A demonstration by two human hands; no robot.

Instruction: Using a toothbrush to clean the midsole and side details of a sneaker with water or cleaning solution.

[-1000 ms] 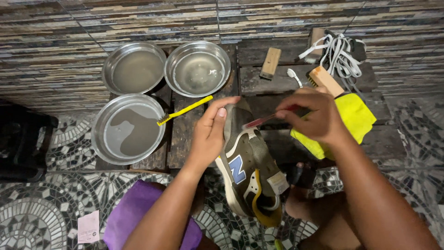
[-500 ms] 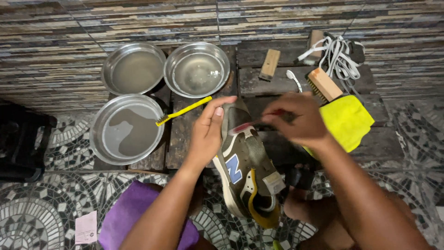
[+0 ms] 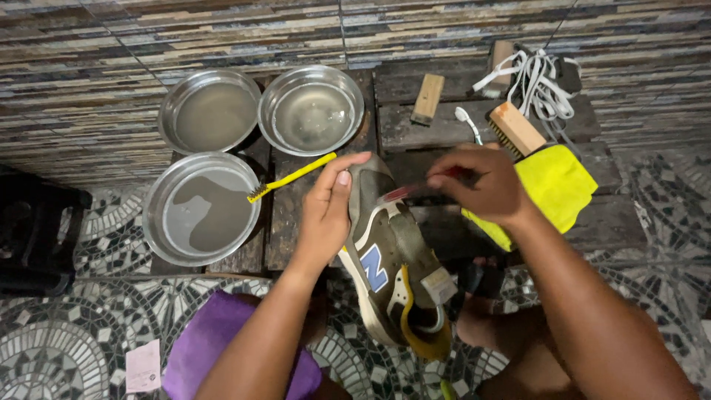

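- Sneaker (image 3: 389,255): olive-brown with a blue side mark, a yellow lining and a pale sole; it stands tilted at the centre of the view, toe toward 12 o'clock, heel toward 6 o'clock, above the front edge of the dark wooden pallet (image 3: 444,133).
- Left hand (image 3: 326,211): wrapped round the sneaker's toe end from 9 o'clock, thumb along the upper, fingers closed on the shoe.
- Right hand (image 3: 481,185): at 3 o'clock of the toe, fingers pinched shut on a slim red-handled brush (image 3: 411,191), whose head lies against the upper near the toe.
- Three steel bowls with cloudy water: two side by side at 11 o'clock (image 3: 209,111) (image 3: 311,109), one at 9 o'clock (image 3: 200,207).
- Yellow toothbrush (image 3: 291,178): lying at a slant between the bowls and the left hand, bristles by the rim of the 9 o'clock bowl.
- Yellow cloth (image 3: 552,189): at 3 o'clock, partly behind the right hand.
- Wooden brushes (image 3: 515,130) (image 3: 428,98) and white laces (image 3: 544,85): at 1 to 2 o'clock on the pallet.
- Purple cloth (image 3: 215,341): at 7 o'clock on the mosaic floor (image 3: 59,348).
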